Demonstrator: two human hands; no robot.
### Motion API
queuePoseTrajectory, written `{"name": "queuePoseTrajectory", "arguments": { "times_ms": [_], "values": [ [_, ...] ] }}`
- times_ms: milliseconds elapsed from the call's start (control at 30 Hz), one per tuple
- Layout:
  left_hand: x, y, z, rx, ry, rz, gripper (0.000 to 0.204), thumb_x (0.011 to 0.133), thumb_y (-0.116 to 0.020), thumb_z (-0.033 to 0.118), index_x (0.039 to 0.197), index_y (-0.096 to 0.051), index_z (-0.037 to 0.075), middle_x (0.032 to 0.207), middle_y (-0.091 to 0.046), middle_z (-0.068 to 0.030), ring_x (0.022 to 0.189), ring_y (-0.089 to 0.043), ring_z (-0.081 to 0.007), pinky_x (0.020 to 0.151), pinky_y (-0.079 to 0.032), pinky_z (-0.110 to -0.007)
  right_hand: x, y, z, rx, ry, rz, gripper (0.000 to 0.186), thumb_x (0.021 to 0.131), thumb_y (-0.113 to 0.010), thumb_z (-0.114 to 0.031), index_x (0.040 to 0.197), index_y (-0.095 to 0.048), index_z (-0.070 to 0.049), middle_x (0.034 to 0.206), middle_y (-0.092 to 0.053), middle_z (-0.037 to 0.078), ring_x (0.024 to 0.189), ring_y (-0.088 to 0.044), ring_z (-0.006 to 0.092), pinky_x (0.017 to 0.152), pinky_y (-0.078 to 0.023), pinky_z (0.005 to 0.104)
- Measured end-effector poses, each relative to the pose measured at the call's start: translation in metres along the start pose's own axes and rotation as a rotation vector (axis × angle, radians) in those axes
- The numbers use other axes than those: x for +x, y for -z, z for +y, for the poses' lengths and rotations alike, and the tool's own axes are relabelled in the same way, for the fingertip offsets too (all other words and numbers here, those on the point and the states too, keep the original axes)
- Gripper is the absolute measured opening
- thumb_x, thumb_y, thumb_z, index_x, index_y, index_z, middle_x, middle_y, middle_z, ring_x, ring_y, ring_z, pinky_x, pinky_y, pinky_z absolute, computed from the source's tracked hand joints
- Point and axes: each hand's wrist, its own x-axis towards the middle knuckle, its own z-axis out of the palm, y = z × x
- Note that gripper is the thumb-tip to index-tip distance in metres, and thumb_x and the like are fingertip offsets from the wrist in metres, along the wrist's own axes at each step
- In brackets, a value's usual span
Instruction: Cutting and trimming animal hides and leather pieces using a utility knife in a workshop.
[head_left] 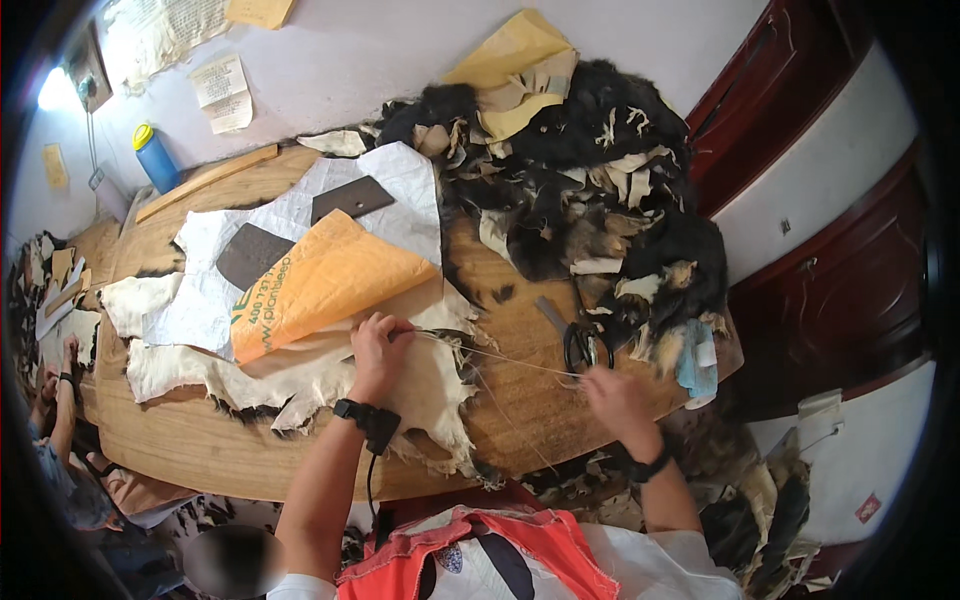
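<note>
A thin pale thread (pixel 500 354) stretches taut between my hands above the wooden table. My left hand (pixel 376 352) is closed over the cream hide (pixel 430 385), pinching the thread; a small dark thing by its fingertips is too small to name. Off to the right, my right hand (pixel 617 402) pinches the thread's other end near the table's edge. Just beyond it lie black-handled scissors (pixel 580 348). An orange printed paper sheet (pixel 340 285) covers part of the hide, its far corner folded over. White paper (pixel 400 185) and two dark flat templates (pixel 352 199) lie behind it.
A heap of black fur scraps (pixel 600 170) fills the table's far right, with yellow paper (pixel 520 60) on top. A wooden strip (pixel 205 183) and a blue bottle (pixel 155 160) stand back left. At far left, another person's hands (pixel 68 350) work. More scraps (pixel 740 500) lie below right.
</note>
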Motion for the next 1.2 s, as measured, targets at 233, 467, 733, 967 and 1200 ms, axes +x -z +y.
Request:
{"name": "queuePoseTrajectory", "arguments": {
  "times_ms": [233, 467, 733, 967, 1200],
  "values": [
    [0.0, -0.001, 0.006, 0.007, -0.027, 0.024, 0.007, 0.075, -0.074, 0.016, 0.081, -0.073, 0.013, 0.083, -0.063, -0.0049, 0.088, -0.06, -0.0273, 0.083, -0.043, -0.042, 0.002, 0.017, -0.009, -0.046, -0.274, -0.244, 0.026, 0.087, -0.072, -0.025, 0.1, -0.067, -0.003, 0.079, -0.07, 0.018, 0.076, -0.069, 0.0362, 0.063, -0.052, 0.0441],
    [0.003, -0.001, 0.008, -0.032, 0.01, 0.014, 0.006, 0.073, -0.073, 0.015, 0.078, -0.073, 0.011, 0.081, -0.064, -0.0065, 0.084, -0.061, -0.0282, 0.079, -0.045, -0.04, 0.093, -0.11, -0.052, 1.089, -0.192, -0.321, 0.025, 0.092, -0.067, -0.017, 0.111, -0.064, -0.001, 0.088, -0.07, 0.011, 0.078, -0.067, 0.0164, 0.065, -0.049, 0.0297],
    [0.003, -0.001, 0.007, -0.028, 0.059, -0.004, 0.008, 0.073, -0.074, 0.015, 0.079, -0.073, 0.01, 0.081, -0.064, -0.0068, 0.084, -0.061, -0.0285, 0.079, -0.046, -0.04, 0.087, -0.116, -0.034, 0.482, 0.065, -0.286, 0.022, 0.087, -0.068, -0.026, 0.097, -0.067, -0.006, 0.076, -0.068, 0.016, 0.073, -0.069, 0.031, 0.062, -0.05, 0.0422],
    [0.001, 0.001, 0.014, 0.008, 0.031, -0.002, 0.008, 0.074, -0.072, 0.015, 0.08, -0.07, 0.01, 0.083, -0.063, -0.0061, 0.087, -0.059, -0.0276, 0.083, -0.042, -0.04, 0.06, -0.043, -0.082, 0.603, 0.369, -0.642, 0.022, 0.089, -0.064, -0.027, 0.085, -0.063, -0.006, 0.071, -0.065, 0.018, 0.068, -0.066, 0.0374, 0.062, -0.05, 0.0457],
    [0.0, 0.002, 0.018, 0.004, 0.057, 0.001, 0.008, 0.073, -0.073, 0.014, 0.08, -0.069, 0.01, 0.084, -0.063, -0.0062, 0.088, -0.058, -0.0274, 0.083, -0.04, -0.04, 0.066, -0.028, -0.107, 0.83, 0.677, -0.963, 0.021, 0.088, -0.065, -0.025, 0.083, -0.06, -0.006, 0.071, -0.066, 0.014, 0.065, -0.064, 0.0362, 0.058, -0.048, 0.0428]
  ]
}}
